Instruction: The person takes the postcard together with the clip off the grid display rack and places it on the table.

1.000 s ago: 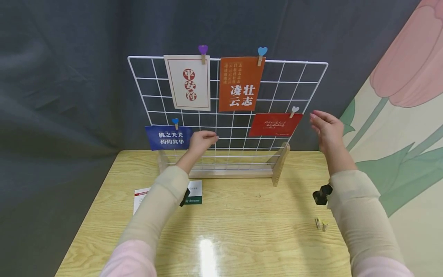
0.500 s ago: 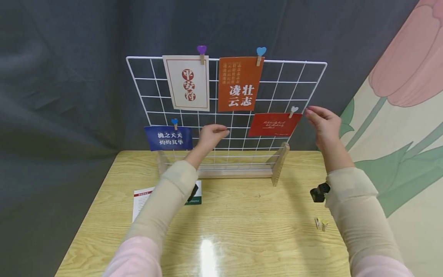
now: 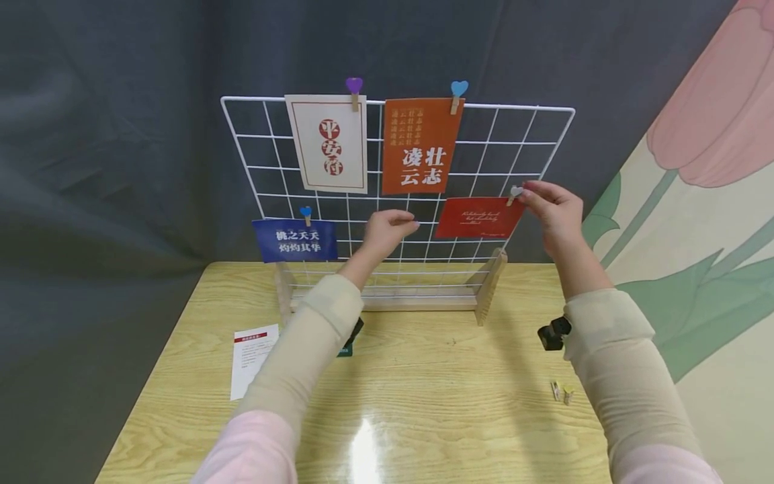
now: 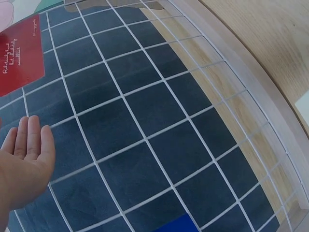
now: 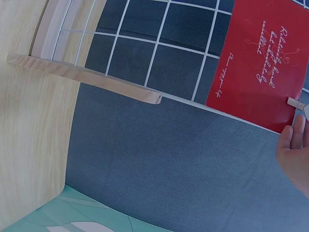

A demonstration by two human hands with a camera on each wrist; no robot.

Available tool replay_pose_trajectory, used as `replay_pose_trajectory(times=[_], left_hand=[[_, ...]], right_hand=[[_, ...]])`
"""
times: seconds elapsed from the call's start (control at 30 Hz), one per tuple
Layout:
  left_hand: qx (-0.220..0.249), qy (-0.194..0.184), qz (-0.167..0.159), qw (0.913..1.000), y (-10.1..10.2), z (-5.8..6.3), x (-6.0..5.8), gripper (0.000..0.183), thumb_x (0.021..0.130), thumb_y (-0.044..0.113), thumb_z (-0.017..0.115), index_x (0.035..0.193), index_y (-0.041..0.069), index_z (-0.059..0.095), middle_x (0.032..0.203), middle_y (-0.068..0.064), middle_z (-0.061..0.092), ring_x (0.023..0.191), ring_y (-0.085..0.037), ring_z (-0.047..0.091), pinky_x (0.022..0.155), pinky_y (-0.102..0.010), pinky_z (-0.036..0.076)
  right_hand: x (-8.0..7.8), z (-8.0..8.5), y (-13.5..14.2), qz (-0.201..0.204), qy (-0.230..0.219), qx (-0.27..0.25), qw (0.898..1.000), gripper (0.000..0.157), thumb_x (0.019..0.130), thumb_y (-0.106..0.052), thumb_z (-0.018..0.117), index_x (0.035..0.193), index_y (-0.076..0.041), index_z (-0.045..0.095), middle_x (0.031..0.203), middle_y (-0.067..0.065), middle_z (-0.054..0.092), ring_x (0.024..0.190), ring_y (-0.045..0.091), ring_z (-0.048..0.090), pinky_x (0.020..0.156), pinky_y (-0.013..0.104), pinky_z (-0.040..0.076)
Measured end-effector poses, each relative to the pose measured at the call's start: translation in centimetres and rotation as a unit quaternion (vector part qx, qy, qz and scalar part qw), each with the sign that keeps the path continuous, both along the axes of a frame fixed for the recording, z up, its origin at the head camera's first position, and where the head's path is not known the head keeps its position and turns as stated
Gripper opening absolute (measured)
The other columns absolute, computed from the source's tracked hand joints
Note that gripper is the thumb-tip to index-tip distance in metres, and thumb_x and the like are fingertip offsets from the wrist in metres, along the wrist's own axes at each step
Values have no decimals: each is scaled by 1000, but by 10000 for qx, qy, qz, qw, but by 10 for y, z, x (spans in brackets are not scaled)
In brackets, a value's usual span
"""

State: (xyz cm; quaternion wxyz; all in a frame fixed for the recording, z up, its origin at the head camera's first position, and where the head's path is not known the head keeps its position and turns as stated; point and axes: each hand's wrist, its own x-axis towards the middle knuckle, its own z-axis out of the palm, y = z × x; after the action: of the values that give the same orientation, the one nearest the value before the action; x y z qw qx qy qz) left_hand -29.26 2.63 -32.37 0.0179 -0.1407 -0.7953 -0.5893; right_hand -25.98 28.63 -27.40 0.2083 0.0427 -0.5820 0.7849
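A red card [image 3: 478,217] hangs at the lower right of the white wire grid [image 3: 423,252], held by a small wooden clothespin with a white heart [image 3: 515,192]. At that clothespin's right edge are the fingertips of my right hand [image 3: 559,215]; the heart still shows beside them. In the right wrist view the fingers [image 5: 286,137] lie close beside the clip, partly cut off by the frame. My left hand [image 3: 387,235] is in front of the grid's middle, left of the red card, holding nothing. Its fingers [image 4: 34,135] look nearly straight in the left wrist view.
White [image 3: 329,168], orange [image 3: 420,181] and blue [image 3: 296,254] cards hang clipped on the grid. Its wooden stand [image 3: 490,289] rests on the table [image 3: 435,403]. A printed sheet [image 3: 244,363] lies at left, and loose yellow clothespins [image 3: 562,392] at right.
My right hand has moved left until its fingertips reach the white heart clothespin. My left hand has moved right and slightly up, away from the blue card. The cards hang as before.
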Motion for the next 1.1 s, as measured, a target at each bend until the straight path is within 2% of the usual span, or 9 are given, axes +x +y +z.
replay_pose_trajectory(times=[0.1,0.23,0.33,0.53,0.63,0.77,0.97,1.1], left_hand=[[43,21,-85,10000,4,-1,-1,27,79,18,64,101,3,63,99,-6,62,90,-15,56,74,-20,46],[92,-27,-204,9997,10,0,-1,27,79,17,63,103,3,62,100,-6,61,92,-14,55,74,-20,46],[42,-41,-268,9996,15,2,0,29,80,18,63,105,4,61,102,-5,61,94,-13,54,74,-19,46],[-85,32,-385,9992,24,10,2,31,81,17,61,109,5,59,106,-5,59,95,-12,54,75,-18,45],[-131,58,-392,9991,27,12,2,32,81,17,61,111,4,58,107,-5,59,94,-11,55,75,-18,46],[-198,174,-257,9993,30,13,1,30,81,16,61,108,4,59,104,-5,60,92,-11,56,74,-18,46],[-371,520,241,9977,31,12,-1,20,80,15,61,98,5,65,93,-3,64,85,-10,58,69,-17,46],[-276,528,307,9978,31,12,-2,20,80,15,62,97,6,66,93,-2,64,83,-9,58,68,-16,46]], right_hand=[[0,0,0,60,-58,20,10000,13,75,11,58,83,3,65,74,8,64,62,14,60,63,20,50],[2,0,1,19,-318,353,9989,13,78,7,58,86,0,65,74,5,64,63,12,60,62,19,49],[2,0,1,-3,-467,561,9973,13,80,4,56,88,-3,64,75,3,64,66,11,60,62,19,49],[0,0,-1,45,-645,627,9959,15,82,2,55,86,-8,65,77,1,64,67,10,61,60,19,48],[-1,0,-2,-19,-770,778,9940,14,82,0,56,93,-3,63,76,-1,64,66,9,61,60,18,47],[-5,0,-3,-139,-917,960,9910,22,82,-3,56,103,4,57,75,-2,64,65,8,60,58,18,46],[-9,0,-7,-412,-1017,1123,9876,31,81,-6,58,109,8,54,70,-3,63,65,8,59,57,18,44],[-10,0,-8,-470,-1051,1036,9879,27,81,-5,58,106,7,58,68,-3,63,64,8,59,56,18,42]])
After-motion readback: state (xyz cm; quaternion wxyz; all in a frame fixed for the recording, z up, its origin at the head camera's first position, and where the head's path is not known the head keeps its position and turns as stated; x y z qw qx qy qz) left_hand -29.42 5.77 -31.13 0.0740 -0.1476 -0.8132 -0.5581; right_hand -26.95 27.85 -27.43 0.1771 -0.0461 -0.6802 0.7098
